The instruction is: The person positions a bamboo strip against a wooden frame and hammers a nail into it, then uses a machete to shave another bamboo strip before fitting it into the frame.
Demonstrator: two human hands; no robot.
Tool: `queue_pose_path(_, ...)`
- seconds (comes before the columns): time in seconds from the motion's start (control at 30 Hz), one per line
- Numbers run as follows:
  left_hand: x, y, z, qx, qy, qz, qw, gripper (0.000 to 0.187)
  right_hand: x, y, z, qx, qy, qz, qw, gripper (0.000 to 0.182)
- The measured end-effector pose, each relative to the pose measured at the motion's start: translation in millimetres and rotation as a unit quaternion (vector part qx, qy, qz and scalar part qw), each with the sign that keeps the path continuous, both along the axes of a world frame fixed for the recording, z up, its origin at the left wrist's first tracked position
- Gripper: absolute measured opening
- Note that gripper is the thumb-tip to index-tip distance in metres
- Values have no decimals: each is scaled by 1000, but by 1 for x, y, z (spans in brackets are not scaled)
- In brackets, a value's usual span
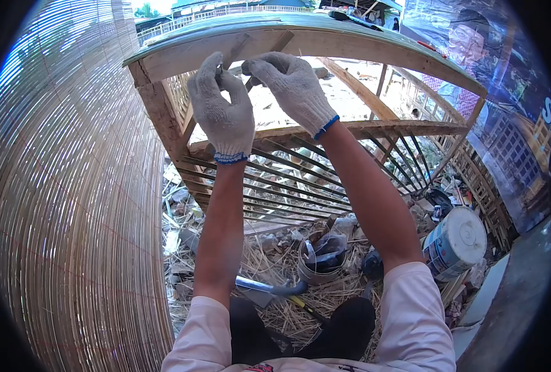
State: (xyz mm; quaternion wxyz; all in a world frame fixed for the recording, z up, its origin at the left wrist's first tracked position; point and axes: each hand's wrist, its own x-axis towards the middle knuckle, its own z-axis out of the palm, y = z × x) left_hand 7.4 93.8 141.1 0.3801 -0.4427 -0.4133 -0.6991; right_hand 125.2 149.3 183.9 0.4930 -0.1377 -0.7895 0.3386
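Observation:
Both hands wear off-white knit gloves with blue cuffs, raised just below the front beam [350, 46] of a wooden frame with a green top. My left hand [221, 111] has its thumb and index finger curled towards each other around something small that I cannot make out. To its right, my right hand [289, 90] has its fingers bent in a pinch; a small dark piece shows at the fingertips, too small to name. Dark slats [300, 177] fan out below the hands, under a curved wooden rail [387, 127].
A bamboo screen [83, 204] hangs at the left. On the straw-covered ground are a hammer [269, 286], a bucket of dark items [322, 273] and a tipped white-and-blue pail [455, 242]. A printed tarp [511, 105] hangs at the right. Tools [353, 20] lie on the green top.

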Motion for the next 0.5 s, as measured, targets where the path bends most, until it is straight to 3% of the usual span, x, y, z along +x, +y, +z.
queue_pose_path(0.07, 2, -7, 8, 26, -51, 4, 998, 22, -1, 4, -2, 0, 17, -8, 1000, 41)
queue_pose_path(0.3, 15, 26, 26, 76, 66, -43, 994, 17, 1, 1, 0, -48, 72, 11, 996, 45)
queue_pose_path(0.4, 19, 44, 28, 74, 66, -82, 992, 16, -4, 14, -5, 53, 82, -61, 993, 48)
queue_pose_path(0.43, 17, 50, 28, 74, 81, -48, 993, 17, -9, 21, -8, 141, 110, -81, 981, 48)
queue_pose_path(0.5, 15, 57, 30, 90, 106, -28, 990, 17, 2, 10, -5, 102, 119, -48, 986, 48)
